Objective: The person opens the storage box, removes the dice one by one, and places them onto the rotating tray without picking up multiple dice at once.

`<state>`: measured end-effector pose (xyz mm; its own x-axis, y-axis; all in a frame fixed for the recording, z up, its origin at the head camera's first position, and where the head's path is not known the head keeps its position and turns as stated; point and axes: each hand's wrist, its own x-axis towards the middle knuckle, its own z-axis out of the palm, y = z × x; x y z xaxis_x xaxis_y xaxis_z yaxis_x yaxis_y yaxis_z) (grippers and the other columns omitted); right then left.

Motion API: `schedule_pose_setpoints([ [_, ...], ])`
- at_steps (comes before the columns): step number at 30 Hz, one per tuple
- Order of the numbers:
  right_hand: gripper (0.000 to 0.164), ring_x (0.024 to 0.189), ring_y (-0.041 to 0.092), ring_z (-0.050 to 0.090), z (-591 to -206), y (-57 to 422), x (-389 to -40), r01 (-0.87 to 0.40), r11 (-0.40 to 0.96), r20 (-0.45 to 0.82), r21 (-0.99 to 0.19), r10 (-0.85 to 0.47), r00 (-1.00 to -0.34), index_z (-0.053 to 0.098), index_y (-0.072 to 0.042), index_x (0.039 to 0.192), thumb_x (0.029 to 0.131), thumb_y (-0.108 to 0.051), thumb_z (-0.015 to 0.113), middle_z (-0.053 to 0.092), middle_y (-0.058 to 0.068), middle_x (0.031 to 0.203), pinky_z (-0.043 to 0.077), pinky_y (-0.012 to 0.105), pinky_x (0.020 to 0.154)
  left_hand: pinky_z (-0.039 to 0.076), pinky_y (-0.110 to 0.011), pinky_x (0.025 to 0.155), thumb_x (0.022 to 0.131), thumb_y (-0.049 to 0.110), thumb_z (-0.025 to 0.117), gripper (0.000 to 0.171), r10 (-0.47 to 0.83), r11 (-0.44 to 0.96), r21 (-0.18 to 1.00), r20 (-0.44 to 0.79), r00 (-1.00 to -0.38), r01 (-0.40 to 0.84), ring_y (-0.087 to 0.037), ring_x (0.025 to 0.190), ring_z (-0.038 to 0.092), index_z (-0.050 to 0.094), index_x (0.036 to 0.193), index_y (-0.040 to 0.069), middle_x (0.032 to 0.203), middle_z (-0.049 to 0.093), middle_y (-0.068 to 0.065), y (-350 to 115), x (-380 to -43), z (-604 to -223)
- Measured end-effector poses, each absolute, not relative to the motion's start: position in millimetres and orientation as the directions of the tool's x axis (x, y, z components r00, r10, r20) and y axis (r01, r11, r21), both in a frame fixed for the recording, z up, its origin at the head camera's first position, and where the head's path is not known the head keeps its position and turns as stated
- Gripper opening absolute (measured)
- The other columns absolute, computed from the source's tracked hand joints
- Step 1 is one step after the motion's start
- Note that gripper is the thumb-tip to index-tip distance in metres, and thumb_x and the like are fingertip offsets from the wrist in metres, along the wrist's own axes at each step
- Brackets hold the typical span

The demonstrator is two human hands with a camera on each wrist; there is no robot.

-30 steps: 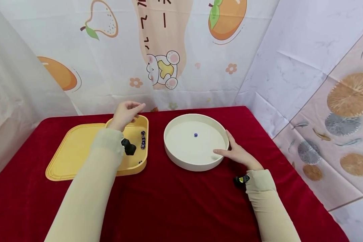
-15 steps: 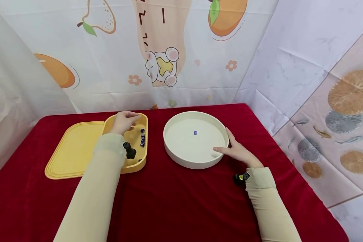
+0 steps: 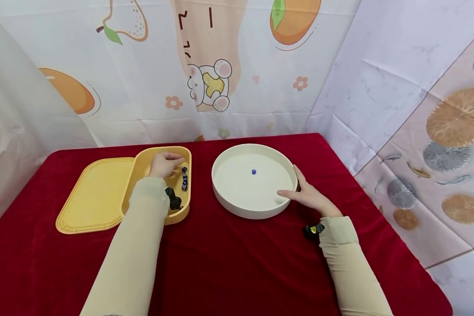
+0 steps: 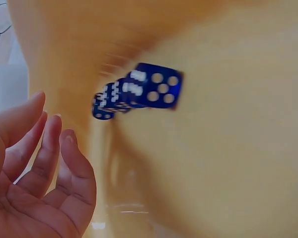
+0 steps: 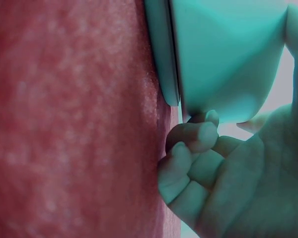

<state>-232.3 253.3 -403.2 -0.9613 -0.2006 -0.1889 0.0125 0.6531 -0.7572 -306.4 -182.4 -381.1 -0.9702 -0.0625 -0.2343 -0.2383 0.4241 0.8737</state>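
Several blue dice [image 3: 184, 181] with white pips lie in a row along the right inner wall of a yellow box [image 3: 189, 199]. Over the box my left hand [image 3: 163, 165] hovers with loosely bent fingers and nothing between them. In the left wrist view the dice [image 4: 161, 88] appear close to the fingertips but apart from them. A round white tray [image 3: 237, 208] stands to the right with a single blue die [image 3: 254, 172] on its floor. My right hand [image 3: 310, 196] grips this tray's right side, thumb over the rim and fingers against the outer wall.
A flat yellow lid [image 3: 92, 195] lies left of the box and meets its side. Dark red cloth [image 3: 229, 263] covers the table. A printed curtain [image 3: 142, 87] hangs behind the table's far edge. Black wrist cameras [image 3: 313, 230] sit below both hands.
My left hand has lowered into the yellow box and shifted slightly right, towards the row of dice. The right hand keeps its grip on the tray. The head view has tilted slightly.
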Motion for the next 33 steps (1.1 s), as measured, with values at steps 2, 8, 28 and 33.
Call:
schedule_pose_setpoints([
  [2, 0.114, 0.151, 0.038, 0.015, -403.4, 253.5, -232.8, 0.009, 0.653, -0.188, -0.757, -0.204, -0.961, -0.009, -0.017, 0.159, 0.085, -0.051, 0.071, 0.004, 0.014, 0.167, 0.017, 0.059, 0.120, 0.052, -0.020, 0.071, 0.098, 0.025, 0.062, 0.044, -0.076, 0.424, 0.872, -0.235, -0.969, -0.244, -0.016, 0.097, 0.055, 0.057, 0.135, 0.001, 0.125, 0.059, -0.015, -182.5, -307.5, -384.5],
  [8, 0.114, 0.151, 0.038, 0.014, -404.0, 253.8, -233.1, 0.011, 0.646, -0.185, -0.763, -0.203, -0.962, -0.009, -0.017, 0.159, 0.085, -0.050, 0.071, 0.003, 0.013, 0.167, 0.017, 0.059, 0.120, 0.049, -0.018, 0.070, 0.097, 0.028, 0.063, 0.046, -0.105, 0.404, 0.881, -0.224, -0.969, -0.247, -0.012, 0.094, 0.055, 0.058, 0.135, 0.003, 0.123, 0.060, -0.012, -184.2, -307.5, -391.4],
  [28, 0.115, 0.151, 0.039, 0.014, -403.4, 252.1, -232.5, 0.018, 0.648, -0.194, -0.762, -0.202, -0.960, -0.010, -0.016, 0.159, 0.085, -0.050, 0.071, 0.003, 0.014, 0.167, 0.017, 0.060, 0.119, 0.041, -0.039, 0.107, 0.096, 0.028, 0.064, 0.052, 0.035, 0.535, 0.811, -0.299, -0.954, -0.235, -0.032, 0.132, 0.047, 0.054, 0.140, 0.001, 0.148, 0.048, -0.019, -190.7, -308.1, -403.0],
  [33, 0.114, 0.151, 0.039, 0.015, -403.1, 252.4, -231.7, 0.014, 0.647, -0.191, -0.762, -0.203, -0.960, -0.010, -0.016, 0.159, 0.085, -0.049, 0.071, 0.004, 0.015, 0.167, 0.017, 0.060, 0.119, 0.043, -0.038, 0.103, 0.094, 0.032, 0.067, 0.052, 0.047, 0.580, 0.787, -0.289, -0.956, -0.209, -0.030, 0.129, 0.049, 0.058, 0.136, 0.002, 0.146, 0.051, -0.018, -191.1, -310.2, -406.6],
])
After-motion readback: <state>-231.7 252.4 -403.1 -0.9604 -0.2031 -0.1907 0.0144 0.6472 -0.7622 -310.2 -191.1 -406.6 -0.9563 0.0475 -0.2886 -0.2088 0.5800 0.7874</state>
